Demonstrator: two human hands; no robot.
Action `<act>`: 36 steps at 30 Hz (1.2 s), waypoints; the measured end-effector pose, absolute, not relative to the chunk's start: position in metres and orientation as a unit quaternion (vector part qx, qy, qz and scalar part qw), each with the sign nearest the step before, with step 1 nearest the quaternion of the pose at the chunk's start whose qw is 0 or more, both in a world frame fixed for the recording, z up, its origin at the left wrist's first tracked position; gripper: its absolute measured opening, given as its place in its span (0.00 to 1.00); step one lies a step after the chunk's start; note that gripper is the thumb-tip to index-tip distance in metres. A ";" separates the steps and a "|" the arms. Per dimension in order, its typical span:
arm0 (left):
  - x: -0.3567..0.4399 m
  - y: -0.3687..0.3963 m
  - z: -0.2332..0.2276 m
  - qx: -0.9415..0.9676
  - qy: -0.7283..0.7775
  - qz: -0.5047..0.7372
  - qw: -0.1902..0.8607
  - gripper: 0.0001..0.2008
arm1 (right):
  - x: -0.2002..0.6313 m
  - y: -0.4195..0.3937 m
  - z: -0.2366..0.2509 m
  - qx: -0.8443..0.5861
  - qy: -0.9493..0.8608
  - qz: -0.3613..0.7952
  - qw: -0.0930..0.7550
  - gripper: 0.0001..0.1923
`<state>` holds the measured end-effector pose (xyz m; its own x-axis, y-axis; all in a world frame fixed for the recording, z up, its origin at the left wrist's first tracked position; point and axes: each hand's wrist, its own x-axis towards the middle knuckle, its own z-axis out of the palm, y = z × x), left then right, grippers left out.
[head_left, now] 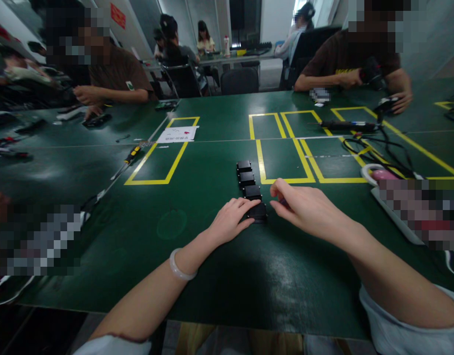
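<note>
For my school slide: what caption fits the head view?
Two hands touch the nearest of four black boxes on a green table.

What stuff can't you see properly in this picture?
- Head view: the nearest black box is partly hidden by the fingers of the left hand.
- Whatever the right hand pinches is hidden by its own fingers.
- The print on the white paper is too small to read.
- Things at the table's left and right edges are blurred into blocks.
- The black cables run under the blurred patch.
</note>
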<state>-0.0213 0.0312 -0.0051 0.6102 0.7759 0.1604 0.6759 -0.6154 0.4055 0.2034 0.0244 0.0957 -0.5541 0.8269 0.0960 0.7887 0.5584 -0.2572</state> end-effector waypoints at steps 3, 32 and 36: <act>-0.021 0.031 -0.005 0.883 0.411 0.164 0.153 0.24 | 0.203 0.024 0.096 -0.465 -0.876 0.089 0.094 0.09; -0.021 0.031 -0.003 0.885 0.412 0.156 0.150 0.24 | 0.203 0.024 0.096 -0.463 -0.877 0.086 0.091 0.07; -0.021 0.031 -0.004 0.885 0.412 0.157 0.148 0.24 | 0.202 0.024 0.096 -0.474 -0.874 0.080 0.074 0.09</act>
<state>-0.0209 0.0307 -0.0041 0.6109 0.7762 0.1557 0.6831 -0.6163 0.3919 0.2019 0.0240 0.0962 -0.5389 0.8407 0.0530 0.8172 0.5370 -0.2095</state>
